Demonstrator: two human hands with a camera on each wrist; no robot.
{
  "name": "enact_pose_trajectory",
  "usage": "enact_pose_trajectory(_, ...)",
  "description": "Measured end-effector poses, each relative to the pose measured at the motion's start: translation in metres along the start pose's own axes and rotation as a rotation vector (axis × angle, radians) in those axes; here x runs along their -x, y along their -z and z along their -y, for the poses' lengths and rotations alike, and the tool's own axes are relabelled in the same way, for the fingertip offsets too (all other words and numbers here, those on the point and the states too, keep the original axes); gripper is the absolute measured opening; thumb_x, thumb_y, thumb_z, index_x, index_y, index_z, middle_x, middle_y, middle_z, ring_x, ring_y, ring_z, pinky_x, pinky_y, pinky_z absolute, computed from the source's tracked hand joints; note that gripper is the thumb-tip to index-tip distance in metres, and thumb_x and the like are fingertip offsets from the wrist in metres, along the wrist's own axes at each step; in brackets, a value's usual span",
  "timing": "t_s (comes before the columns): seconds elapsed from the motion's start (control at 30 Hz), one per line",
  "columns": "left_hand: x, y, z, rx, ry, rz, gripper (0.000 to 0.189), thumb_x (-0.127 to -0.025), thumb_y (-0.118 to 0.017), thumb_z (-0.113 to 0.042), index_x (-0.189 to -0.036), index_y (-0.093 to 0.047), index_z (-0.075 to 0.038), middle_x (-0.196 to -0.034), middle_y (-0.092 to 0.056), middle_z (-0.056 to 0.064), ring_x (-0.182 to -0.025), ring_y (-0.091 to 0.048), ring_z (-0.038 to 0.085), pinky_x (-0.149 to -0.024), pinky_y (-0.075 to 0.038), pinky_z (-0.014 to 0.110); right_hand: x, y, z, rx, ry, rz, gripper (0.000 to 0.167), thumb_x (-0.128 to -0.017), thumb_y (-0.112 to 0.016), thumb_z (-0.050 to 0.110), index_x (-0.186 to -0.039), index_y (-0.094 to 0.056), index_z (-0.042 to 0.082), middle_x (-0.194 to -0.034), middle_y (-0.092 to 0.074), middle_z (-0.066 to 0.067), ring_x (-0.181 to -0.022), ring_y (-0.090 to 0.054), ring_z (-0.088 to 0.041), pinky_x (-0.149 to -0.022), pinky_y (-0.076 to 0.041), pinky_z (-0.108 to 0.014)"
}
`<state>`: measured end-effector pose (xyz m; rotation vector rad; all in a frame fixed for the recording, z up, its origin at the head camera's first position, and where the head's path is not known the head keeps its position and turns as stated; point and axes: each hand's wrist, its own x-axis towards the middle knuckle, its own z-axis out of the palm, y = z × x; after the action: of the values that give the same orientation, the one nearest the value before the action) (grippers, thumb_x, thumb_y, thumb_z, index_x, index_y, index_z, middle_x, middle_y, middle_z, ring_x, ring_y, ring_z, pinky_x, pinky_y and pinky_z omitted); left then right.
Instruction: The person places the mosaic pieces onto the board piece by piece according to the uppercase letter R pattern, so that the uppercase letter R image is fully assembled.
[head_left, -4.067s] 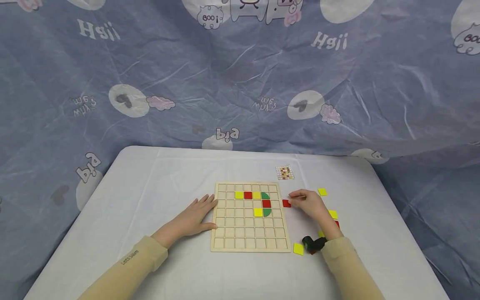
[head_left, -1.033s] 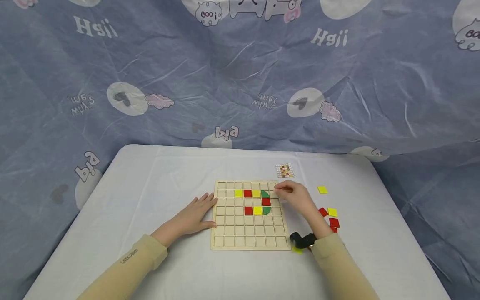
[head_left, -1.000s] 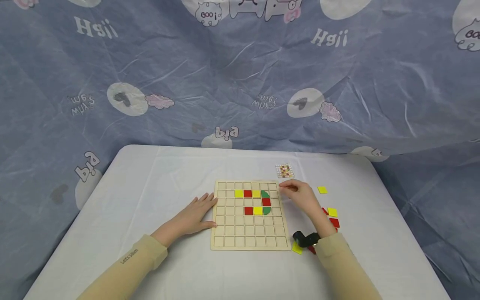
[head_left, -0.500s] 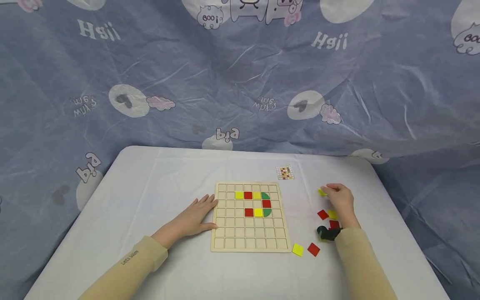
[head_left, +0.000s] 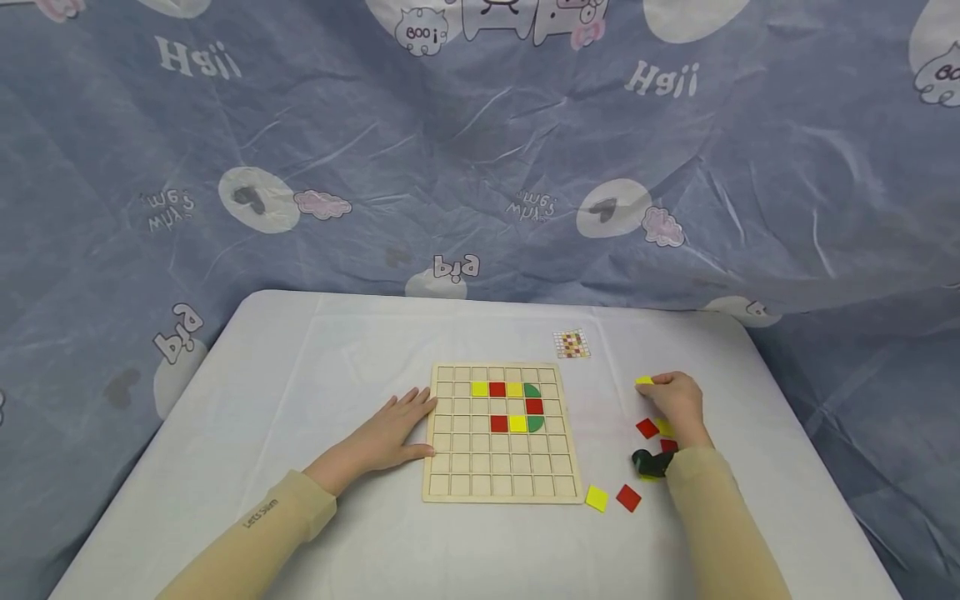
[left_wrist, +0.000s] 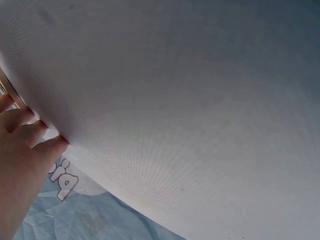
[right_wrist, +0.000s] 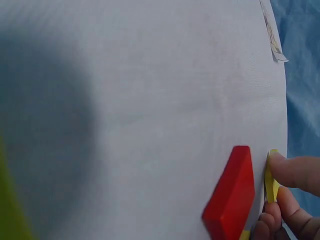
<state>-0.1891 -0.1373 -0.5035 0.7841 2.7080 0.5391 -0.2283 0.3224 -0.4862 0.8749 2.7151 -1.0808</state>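
My left hand (head_left: 382, 437) lies with fingers spread at the left edge of a square wooden grid board (head_left: 459, 465); its fingertips touch that edge. Several red, yellow and green tiles sit in the upper cells, two of the green ones rounded. To the right of the board, my right hand (head_left: 681, 407) pinches a square yellow tile (head_left: 643, 381) between thumb and fingers. In the right wrist view this yellow tile (right_wrist: 271, 182) stands tilted at the fingertips. A loose red tile (right_wrist: 232, 197) lies nearer that camera.
Loose tiles lie under and beside the right forearm: a red tile (head_left: 647, 428), a yellow tile (head_left: 665, 427), and a red tile (head_left: 628, 498) beside another yellow tile (head_left: 597, 498). A small printed pattern card (head_left: 572, 344) lies behind the board on the white-covered table (head_left: 360, 333).
A red tile now sits in the board left of the lower yellow one. My right hand has moved away rightward and taken hold of the far yellow tile. The left hand stays put.
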Motion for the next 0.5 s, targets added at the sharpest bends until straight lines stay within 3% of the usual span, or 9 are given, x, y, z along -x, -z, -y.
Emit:
enact_pose_trajectory(0.13, 0.0, 0.001, 0.0, -0.003, 0.003, 0.0, 0.084, -0.092, -0.063, -0.051, -0.154, -0.03, -0.006, -0.163, -0.021, 0.015, -0.152, -0.016, 0.035, -0.123, -0.016, 0.057, 0.002, 0.001, 0.004, 0.015, 0.017, 0.037, 0.04, -0.092, -0.067, 0.02, -0.12, -0.055, -0.007, -0.121, -0.05, -0.028, -0.101, -0.049, -0.038, -0.086, -0.051, -0.045)
enact_pose_trajectory(0.27, 0.001, 0.001, -0.001, 0.003, 0.005, 0.001, 0.084, -0.091, -0.064, -0.05, -0.154, -0.03, -0.006, -0.163, -0.021, 0.015, -0.152, -0.016, 0.034, -0.123, -0.016, 0.056, 0.007, 0.001, 0.008, 0.007, 0.073, 0.042, 0.034, -0.092, -0.067, 0.018, -0.115, -0.06, -0.006, -0.113, -0.056, -0.025, -0.092, -0.053, -0.032, -0.076, -0.053, -0.038)
enact_pose_trajectory(0.4, 0.001, 0.001, -0.001, 0.004, 0.003, 0.002, 0.084, -0.091, -0.064, -0.05, -0.155, -0.03, -0.006, -0.163, -0.021, 0.014, -0.152, -0.017, 0.034, -0.123, -0.017, 0.056, 0.018, -0.003, 0.019, -0.013, 0.183, 0.05, 0.031, -0.091, -0.069, 0.02, -0.11, -0.064, -0.004, -0.099, -0.063, -0.017, -0.082, -0.056, -0.025, -0.064, -0.049, -0.028)
enact_pose_trajectory(0.5, 0.002, 0.002, -0.002, 0.01, -0.003, -0.009, 0.084, -0.091, -0.065, -0.048, -0.154, -0.031, -0.005, -0.163, -0.022, 0.016, -0.152, -0.017, 0.035, -0.122, -0.017, 0.057, 0.029, -0.009, 0.036, -0.052, 0.276, 0.084, 0.032, -0.09, -0.071, 0.02, -0.111, -0.065, -0.003, -0.094, -0.067, -0.013, -0.081, -0.063, -0.022, -0.067, -0.05, -0.026)
